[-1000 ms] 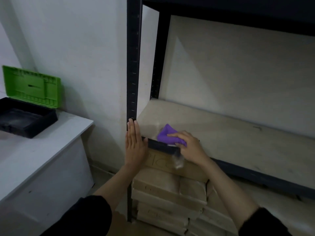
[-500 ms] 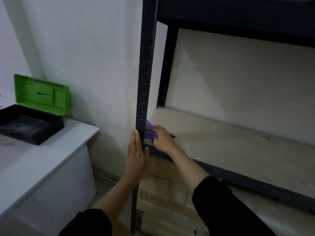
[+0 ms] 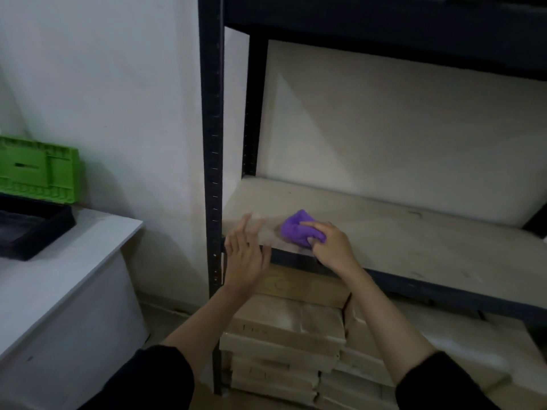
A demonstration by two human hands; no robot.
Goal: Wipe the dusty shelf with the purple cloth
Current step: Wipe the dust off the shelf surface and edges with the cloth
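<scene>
Purple cloth (image 3: 299, 229) bunched in my right hand (image 3: 333, 248) on the shelf (image 3: 414, 241) front-left — wiping underway; left hand (image 3: 245, 255) fingers spread, empty. Next, I judge: sweep rightward.

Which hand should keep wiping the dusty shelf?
The right hand: its fingers already grip the bunched purple cloth on the pale wooden shelf board. The left hand is open and empty.

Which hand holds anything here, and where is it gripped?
The right hand clutches the bunched purple cloth at its near side; the left hand holds nothing.
</scene>
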